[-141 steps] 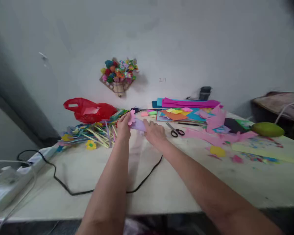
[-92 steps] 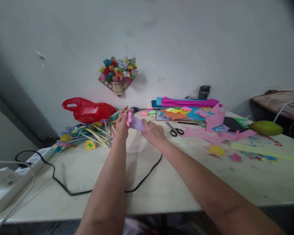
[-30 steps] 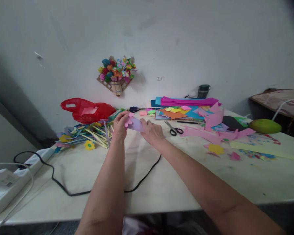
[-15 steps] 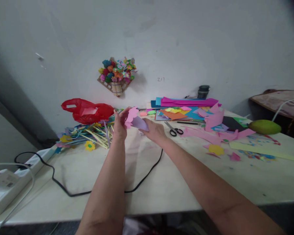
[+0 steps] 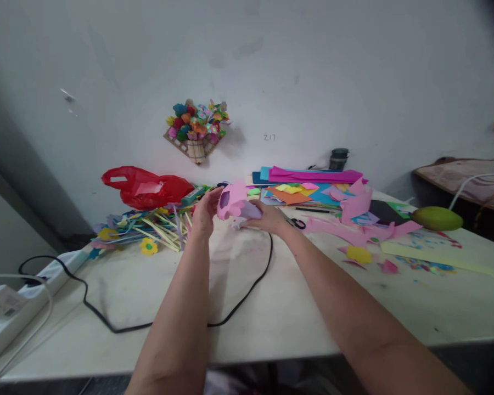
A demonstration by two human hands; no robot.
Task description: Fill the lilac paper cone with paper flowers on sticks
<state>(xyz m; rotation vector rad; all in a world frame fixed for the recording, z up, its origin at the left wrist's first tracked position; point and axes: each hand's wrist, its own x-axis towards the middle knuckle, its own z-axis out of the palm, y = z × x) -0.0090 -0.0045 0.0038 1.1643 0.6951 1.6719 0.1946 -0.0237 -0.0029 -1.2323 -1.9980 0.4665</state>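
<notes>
A paper cone with a pink scalloped rim (image 5: 233, 198) and a lilac body (image 5: 251, 211) is held above the table, its wide mouth turned to the left and toward me. My right hand (image 5: 267, 217) is closed around the narrow lilac end. At the pink rim, my left hand (image 5: 205, 213) has its fingers curled against the left edge; the fingertips are partly hidden. Scissors (image 5: 298, 223) lie just behind my right wrist, partly covered by it. A small whitish crumpled piece (image 5: 237, 223) shows below the cone.
Paper flowers and pale strips (image 5: 160, 230) lie left, before a red plastic bag (image 5: 148, 189). Coloured paper sheets (image 5: 316, 175), pink scraps (image 5: 354, 230) and a green fruit (image 5: 437, 218) are right. A black cable (image 5: 247, 296) crosses the table from a power strip (image 5: 37, 293).
The cone has turned so that its pink mouth faces me more, and it has shifted slightly right and down. My right hand now covers part of the scissors.
</notes>
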